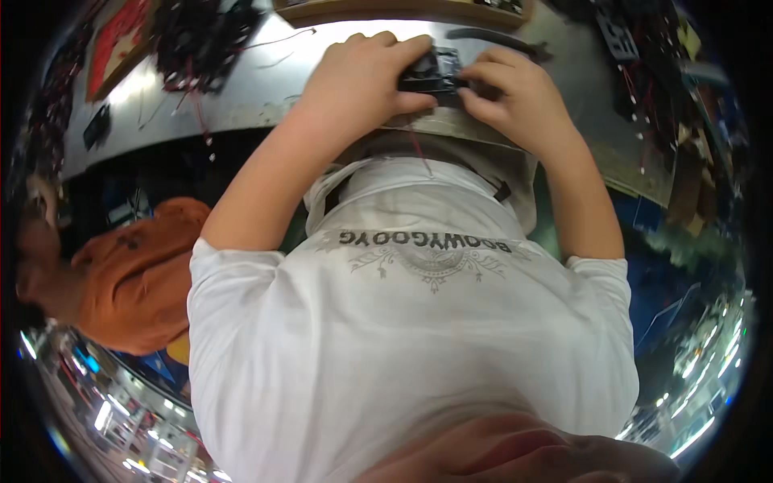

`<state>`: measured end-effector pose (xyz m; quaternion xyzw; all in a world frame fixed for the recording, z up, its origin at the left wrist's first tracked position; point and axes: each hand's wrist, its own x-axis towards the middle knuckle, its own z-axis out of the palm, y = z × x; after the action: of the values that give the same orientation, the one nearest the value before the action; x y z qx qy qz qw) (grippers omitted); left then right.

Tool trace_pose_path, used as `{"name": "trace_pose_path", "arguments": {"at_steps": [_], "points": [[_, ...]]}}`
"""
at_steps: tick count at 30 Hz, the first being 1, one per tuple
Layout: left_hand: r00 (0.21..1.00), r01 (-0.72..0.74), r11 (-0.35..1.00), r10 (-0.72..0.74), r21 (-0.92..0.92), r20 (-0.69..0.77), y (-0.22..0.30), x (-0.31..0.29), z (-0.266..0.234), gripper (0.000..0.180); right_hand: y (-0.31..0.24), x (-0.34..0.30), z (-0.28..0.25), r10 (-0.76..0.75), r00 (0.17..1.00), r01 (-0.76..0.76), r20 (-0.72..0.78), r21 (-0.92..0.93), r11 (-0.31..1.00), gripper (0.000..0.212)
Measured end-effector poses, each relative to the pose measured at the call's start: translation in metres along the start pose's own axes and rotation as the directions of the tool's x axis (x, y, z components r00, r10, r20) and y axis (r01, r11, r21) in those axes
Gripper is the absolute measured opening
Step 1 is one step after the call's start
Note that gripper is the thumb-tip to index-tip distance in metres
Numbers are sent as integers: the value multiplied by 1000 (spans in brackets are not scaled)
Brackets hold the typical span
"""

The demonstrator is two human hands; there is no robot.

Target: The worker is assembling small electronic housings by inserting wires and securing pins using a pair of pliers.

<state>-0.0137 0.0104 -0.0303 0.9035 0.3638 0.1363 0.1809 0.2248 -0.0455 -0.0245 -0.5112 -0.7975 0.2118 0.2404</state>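
Note:
My left hand [362, 76] is closed around a small black boxy part [441, 71] at the metal table's near edge, thumb on the near side and fingers over the far side. A thin red wire [417, 145] hangs from below it toward my white shirt. My right hand [519, 92] is at the part's right end, thumb and fingers bent in a pinch. Whatever sits between those fingertips is too small or hidden to name. Just beyond the right hand lies a dark tool with a curved handle [491, 35].
Black parts with wires are heaped on the metal table [266, 88] at left [201, 48] and right [644, 88]. A wooden-edged tray [386, 11] stands at the far side, a red-lined box [121, 44] at far left. A person in orange [145, 274] is close on my left.

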Motion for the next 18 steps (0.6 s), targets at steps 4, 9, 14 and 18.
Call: {"name": "trace_pose_path", "arguments": {"at_steps": [4,9,14,18], "points": [[999,37,999,-37,21,33,-2,4,-4,72,4,0,9,-90,989,82,-118,-68,994,19],[1000,18,1000,-18,11,15,-1,4,0,70,6,10,11,-83,993,84,-79,13,996,21],[1000,22,1000,-22,18,16,0,5,2,71,3,17,6,-84,995,87,58,-49,995,26],[998,46,998,-48,37,37,3,3,-3,71,1,24,-12,147,949,-146,277,-25,989,46]]}}
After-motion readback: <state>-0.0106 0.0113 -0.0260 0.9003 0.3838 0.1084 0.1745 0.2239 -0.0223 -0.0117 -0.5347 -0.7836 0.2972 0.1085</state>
